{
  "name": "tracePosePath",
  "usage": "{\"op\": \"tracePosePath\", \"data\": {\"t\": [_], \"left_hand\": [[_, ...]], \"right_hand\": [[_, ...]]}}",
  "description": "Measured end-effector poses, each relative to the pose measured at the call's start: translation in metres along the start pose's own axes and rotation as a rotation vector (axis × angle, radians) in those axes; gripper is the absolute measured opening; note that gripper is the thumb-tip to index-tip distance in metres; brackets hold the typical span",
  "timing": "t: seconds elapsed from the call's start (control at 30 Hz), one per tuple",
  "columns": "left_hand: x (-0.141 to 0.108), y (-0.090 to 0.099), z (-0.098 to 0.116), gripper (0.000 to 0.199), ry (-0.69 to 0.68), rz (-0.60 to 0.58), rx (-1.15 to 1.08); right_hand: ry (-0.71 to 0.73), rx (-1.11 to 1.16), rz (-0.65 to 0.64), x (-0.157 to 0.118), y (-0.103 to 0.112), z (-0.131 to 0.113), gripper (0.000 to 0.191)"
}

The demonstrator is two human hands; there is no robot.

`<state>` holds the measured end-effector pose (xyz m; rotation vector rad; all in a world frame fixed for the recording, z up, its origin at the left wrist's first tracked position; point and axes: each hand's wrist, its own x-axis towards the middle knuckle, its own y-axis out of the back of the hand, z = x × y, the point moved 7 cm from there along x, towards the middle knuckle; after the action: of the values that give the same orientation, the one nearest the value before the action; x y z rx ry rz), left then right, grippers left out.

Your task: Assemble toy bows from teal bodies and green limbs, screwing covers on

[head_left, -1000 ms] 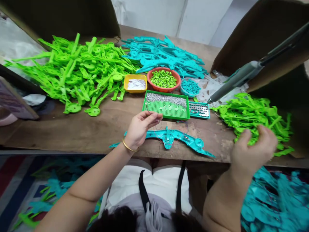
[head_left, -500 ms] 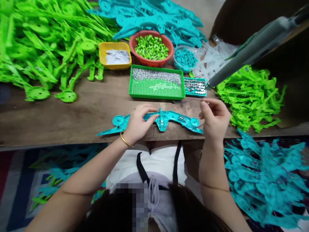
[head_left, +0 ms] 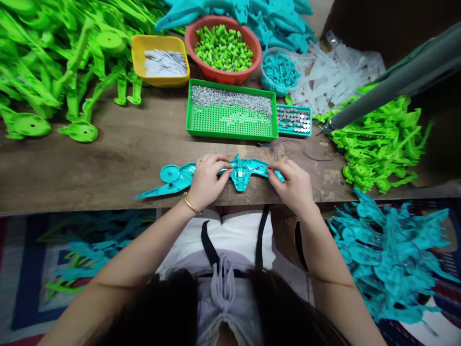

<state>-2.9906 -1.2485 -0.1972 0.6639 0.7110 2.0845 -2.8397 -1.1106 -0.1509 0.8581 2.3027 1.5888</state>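
A turquoise bow-shaped plastic shell (head_left: 240, 177) lies hollow side up on the table's front part, its left wing pointing away to the left. My left hand (head_left: 211, 181) is closed over that wing, with thumb and fingertips beside the middle block. Over the right wing, my right hand (head_left: 292, 185) pinches a thin wire (head_left: 256, 168) that runs toward the middle block. This hand covers most of the right wing. Behind it, thin dark wires (head_left: 306, 153) curl loosely on the tabletop.
A green tray (head_left: 230, 129) of small screws adjoins a turquoise tray (head_left: 304, 126) of round metal pieces. Behind are a yellow tub (head_left: 160, 80), a red bowl (head_left: 223, 72) and a clear tub (head_left: 279, 72). A grey screwdriver-like tool (head_left: 374, 96) hangs at right; green parts (head_left: 382, 149) lie below.
My right hand has come left and down from beyond the right wing's tip to over the wing. The loose wires now rest on the table. My left hand keeps its hold.
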Motion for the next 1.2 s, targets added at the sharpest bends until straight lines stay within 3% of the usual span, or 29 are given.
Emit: {"op": "tracePosePath", "data": {"t": [0.23, 0.47, 0.57, 0.73, 0.9, 1.03, 1.2], "left_hand": [[-0.001, -0.001, 0.0, 0.014, 0.009, -0.002, 0.006], [-0.002, -0.001, 0.002, 0.015, -0.028, -0.012, 0.031], [-0.003, -0.001, 0.002, 0.015, -0.031, -0.017, 0.037], [-0.003, -0.002, 0.0, 0.016, -0.02, -0.03, 0.027], [-0.003, -0.002, 0.001, 0.015, -0.023, -0.037, 0.037], [-0.003, -0.003, 0.001, 0.015, -0.033, -0.052, 0.062], [-0.004, -0.004, 0.004, 0.017, -0.057, -0.071, 0.102]], "right_hand": [[-0.116, 0.09, -0.107, 0.008, -0.011, 0.013, 0.018], [-0.253, 0.491, -0.346, 0.024, -0.038, 0.017, 0.023], [-0.283, 0.607, -0.333, 0.03, -0.039, 0.021, 0.024], [-0.301, 0.351, -0.205, 0.034, -0.029, 0.031, 0.022], [-0.213, -0.006, -0.174, 0.034, -0.031, 0.015, 0.021], [-0.048, 0.117, -0.179, 0.034, -0.034, -0.003, 0.018], [-0.087, 0.106, -0.194, 0.031, -0.033, 0.002, 0.015]]}}
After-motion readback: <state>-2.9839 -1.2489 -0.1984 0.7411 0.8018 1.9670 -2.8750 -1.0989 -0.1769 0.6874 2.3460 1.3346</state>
